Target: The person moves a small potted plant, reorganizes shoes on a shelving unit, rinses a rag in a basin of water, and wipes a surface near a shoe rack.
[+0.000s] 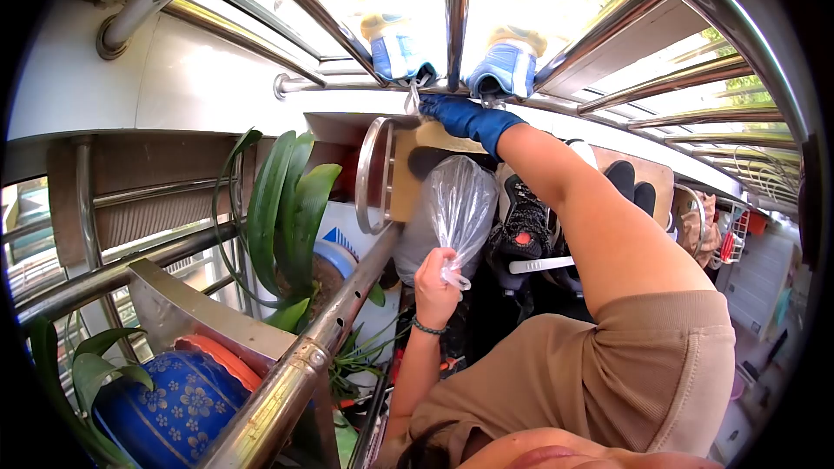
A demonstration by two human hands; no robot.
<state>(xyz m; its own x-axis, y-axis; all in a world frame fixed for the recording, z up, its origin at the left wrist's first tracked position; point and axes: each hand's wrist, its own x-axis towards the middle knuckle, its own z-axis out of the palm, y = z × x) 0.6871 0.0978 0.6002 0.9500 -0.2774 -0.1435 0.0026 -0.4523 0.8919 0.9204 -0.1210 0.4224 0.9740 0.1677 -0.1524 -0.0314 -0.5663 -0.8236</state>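
My left hand [436, 288], with a beaded bracelet at the wrist, is closed around the gathered neck of a clear plastic bag [460, 204]. My right hand [465, 119] wears a blue rubber glove and reaches out to the ledge below the window bars. Its fingers point left and I cannot make out whether they grip anything. Just beyond it, two blue-and-white sneakers stand among the bars, the left sneaker [401, 56] and the right sneaker [506, 68]. A pale strip [412, 97] hangs by the left sneaker near the gloved fingertips.
Black shoes [523, 221] and a white handle [540, 265] lie below my right arm. Steel bars [459, 9] cross the window. At left are a long-leaved plant [291, 208], a blue flowered pot [169, 404] and a thick metal rail [304, 360].
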